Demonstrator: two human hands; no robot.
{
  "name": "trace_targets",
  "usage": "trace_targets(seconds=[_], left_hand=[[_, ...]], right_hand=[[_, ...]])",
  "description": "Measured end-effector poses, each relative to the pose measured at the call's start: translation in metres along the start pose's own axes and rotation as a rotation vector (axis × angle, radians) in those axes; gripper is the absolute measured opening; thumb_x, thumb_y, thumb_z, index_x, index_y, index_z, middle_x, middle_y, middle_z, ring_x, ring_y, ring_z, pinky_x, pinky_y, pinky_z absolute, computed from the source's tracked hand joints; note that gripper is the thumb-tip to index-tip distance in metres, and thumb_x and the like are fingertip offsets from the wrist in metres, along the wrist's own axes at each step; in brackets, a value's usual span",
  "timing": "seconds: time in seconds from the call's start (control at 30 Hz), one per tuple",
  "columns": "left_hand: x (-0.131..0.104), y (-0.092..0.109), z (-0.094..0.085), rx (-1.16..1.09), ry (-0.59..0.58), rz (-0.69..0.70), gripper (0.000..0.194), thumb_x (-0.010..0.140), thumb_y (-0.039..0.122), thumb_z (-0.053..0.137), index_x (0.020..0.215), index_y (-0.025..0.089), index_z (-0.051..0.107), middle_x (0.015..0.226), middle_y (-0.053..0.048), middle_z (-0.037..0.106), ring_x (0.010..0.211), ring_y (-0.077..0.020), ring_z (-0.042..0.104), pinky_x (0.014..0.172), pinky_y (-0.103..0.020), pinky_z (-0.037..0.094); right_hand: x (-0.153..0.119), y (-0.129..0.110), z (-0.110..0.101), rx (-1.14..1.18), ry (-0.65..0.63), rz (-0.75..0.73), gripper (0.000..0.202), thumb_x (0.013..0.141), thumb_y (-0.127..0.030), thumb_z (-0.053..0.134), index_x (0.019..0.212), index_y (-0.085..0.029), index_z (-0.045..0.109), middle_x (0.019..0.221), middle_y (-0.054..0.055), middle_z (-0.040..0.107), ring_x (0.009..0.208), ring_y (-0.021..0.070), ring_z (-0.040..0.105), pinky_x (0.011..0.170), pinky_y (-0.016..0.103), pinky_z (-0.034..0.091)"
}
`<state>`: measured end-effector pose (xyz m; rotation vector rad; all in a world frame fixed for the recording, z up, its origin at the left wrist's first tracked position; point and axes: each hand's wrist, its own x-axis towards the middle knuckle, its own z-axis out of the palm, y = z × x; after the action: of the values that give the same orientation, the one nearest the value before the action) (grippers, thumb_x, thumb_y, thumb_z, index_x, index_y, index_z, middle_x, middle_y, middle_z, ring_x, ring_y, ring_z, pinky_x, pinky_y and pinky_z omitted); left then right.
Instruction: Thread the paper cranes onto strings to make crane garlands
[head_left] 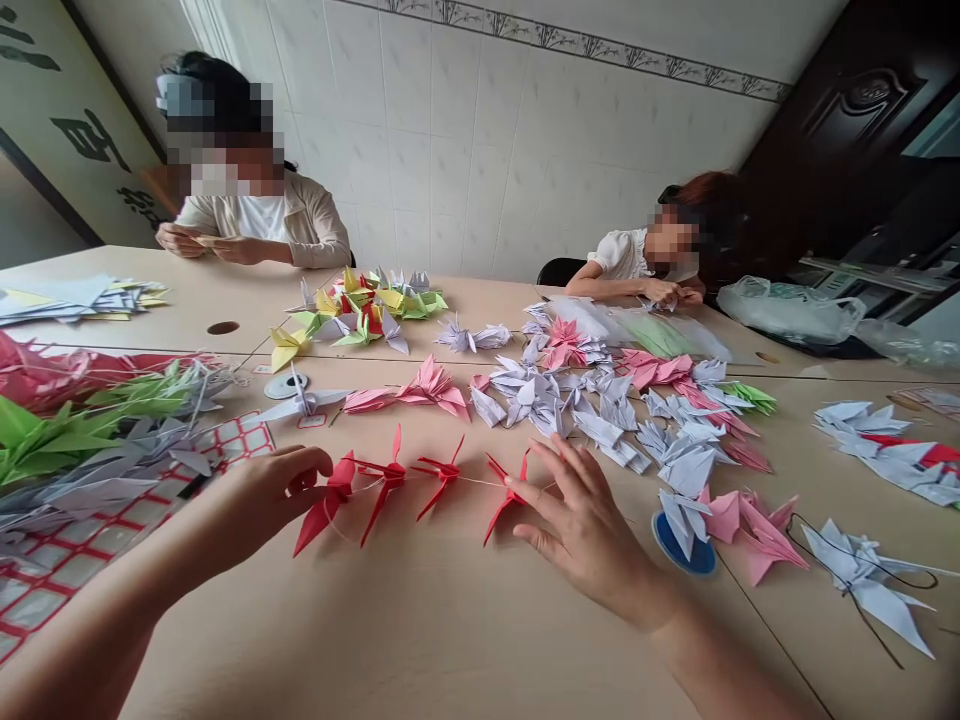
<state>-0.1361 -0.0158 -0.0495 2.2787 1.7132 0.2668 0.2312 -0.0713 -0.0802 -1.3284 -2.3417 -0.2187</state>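
Note:
Several red paper cranes [441, 474] are strung in a row on a thin white thread [474, 480] just above the bare front of the table. At the left end, my left hand [281, 490] has its fingers curled in against the end crane [324, 508]; its fingertips are partly hidden. My right hand [589, 520] is spread at the other end, its fingers by the last red crane [504, 497] and nothing gripped in it. Behind the row lie pink folded cranes [431, 388] and a heap of pale cranes [529, 395].
Stacked green crane strings [52, 445] lie left on a red-grid sheet [75, 535]. A white spool [286, 385] and blue spool [684, 545] flank the row. Across the table [360, 640], two people work with their hands; plastic bags [791, 308] lie far right.

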Motion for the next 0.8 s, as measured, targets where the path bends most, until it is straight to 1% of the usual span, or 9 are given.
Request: trace_targets(seconds=[0.1, 0.23, 0.33, 0.43, 0.47, 0.53, 0.63, 0.7, 0.8], left_hand=[[-0.001, 0.0, -0.003, -0.005, -0.058, 0.055, 0.027, 0.085, 0.039, 0.04, 0.08, 0.021, 0.06, 0.072, 0.0, 0.062, 0.059, -0.0151, 0.053, 0.055, -0.023, 0.038], [-0.006, 0.004, -0.008, -0.027, -0.032, 0.09, 0.026, 0.087, 0.034, 0.038, 0.08, 0.02, 0.059, 0.074, 0.0, 0.06, 0.061, -0.0152, 0.051, 0.058, -0.024, 0.037], [-0.009, 0.009, -0.011, -0.052, -0.01, 0.101, 0.024, 0.088, 0.03, 0.038, 0.08, 0.02, 0.058, 0.075, -0.001, 0.061, 0.062, -0.0153, 0.052, 0.058, -0.024, 0.037], [-0.011, 0.009, -0.014, -0.069, 0.01, 0.094, 0.022, 0.087, 0.028, 0.04, 0.077, 0.02, 0.058, 0.073, -0.001, 0.062, 0.061, -0.0155, 0.052, 0.057, -0.025, 0.038], [-0.011, 0.009, -0.014, -0.072, 0.017, 0.09, 0.022, 0.087, 0.027, 0.04, 0.077, 0.02, 0.058, 0.073, -0.001, 0.062, 0.061, -0.0156, 0.052, 0.057, -0.025, 0.038], [-0.012, 0.007, -0.016, -0.074, 0.029, 0.083, 0.021, 0.087, 0.027, 0.04, 0.076, 0.02, 0.057, 0.072, -0.001, 0.062, 0.061, -0.0157, 0.052, 0.057, -0.025, 0.038], [-0.013, 0.006, -0.018, -0.076, 0.041, 0.075, 0.02, 0.087, 0.025, 0.04, 0.077, 0.019, 0.057, 0.074, -0.001, 0.062, 0.062, -0.0153, 0.051, 0.059, -0.025, 0.039], [-0.014, 0.006, -0.02, -0.079, 0.041, 0.077, 0.021, 0.088, 0.024, 0.04, 0.077, 0.019, 0.056, 0.075, -0.001, 0.062, 0.063, -0.0148, 0.051, 0.059, -0.024, 0.039], [-0.015, 0.007, -0.02, -0.077, 0.038, 0.086, 0.02, 0.088, 0.023, 0.04, 0.076, 0.018, 0.056, 0.074, 0.0, 0.061, 0.061, -0.0142, 0.05, 0.058, -0.024, 0.038]], right_hand=[[-0.002, -0.006, 0.003, -0.017, -0.033, 0.011, 0.033, 0.091, -0.038, 0.056, 0.121, -0.028, 0.063, 0.142, 0.013, 0.045, 0.138, 0.0355, 0.029, 0.107, 0.061, 0.029], [0.002, -0.02, 0.003, -0.041, 0.006, -0.048, 0.037, 0.091, -0.039, 0.055, 0.124, -0.023, 0.061, 0.142, 0.014, 0.047, 0.138, 0.036, 0.029, 0.108, 0.061, 0.027], [0.012, -0.043, 0.005, -0.012, -0.075, -0.152, 0.038, 0.091, -0.039, 0.055, 0.126, -0.024, 0.058, 0.146, 0.012, 0.044, 0.139, 0.0352, 0.028, 0.109, 0.061, 0.026], [0.026, -0.063, 0.01, 0.024, -0.176, -0.22, 0.045, 0.09, -0.04, 0.056, 0.13, -0.022, 0.053, 0.147, 0.011, 0.043, 0.14, 0.0348, 0.025, 0.11, 0.063, 0.024], [0.03, -0.066, 0.012, 0.035, -0.201, -0.225, 0.045, 0.089, -0.042, 0.057, 0.128, -0.02, 0.054, 0.147, 0.012, 0.044, 0.141, 0.0346, 0.025, 0.11, 0.063, 0.023], [0.038, -0.07, 0.016, 0.059, -0.239, -0.202, 0.037, 0.089, -0.041, 0.057, 0.117, -0.018, 0.061, 0.144, 0.012, 0.047, 0.14, 0.0337, 0.026, 0.111, 0.062, 0.023], [0.05, -0.077, 0.019, 0.085, -0.243, -0.135, 0.022, 0.092, -0.035, 0.055, 0.1, -0.018, 0.066, 0.14, 0.011, 0.051, 0.14, 0.0331, 0.028, 0.111, 0.061, 0.025], [0.058, -0.086, 0.021, 0.096, -0.213, -0.141, 0.024, 0.092, -0.034, 0.053, 0.107, -0.018, 0.065, 0.142, 0.011, 0.049, 0.14, 0.0342, 0.027, 0.11, 0.062, 0.025], [0.071, -0.104, 0.027, 0.112, -0.196, -0.25, 0.042, 0.091, -0.041, 0.055, 0.126, -0.019, 0.055, 0.145, 0.013, 0.044, 0.139, 0.0357, 0.027, 0.11, 0.065, 0.022]])
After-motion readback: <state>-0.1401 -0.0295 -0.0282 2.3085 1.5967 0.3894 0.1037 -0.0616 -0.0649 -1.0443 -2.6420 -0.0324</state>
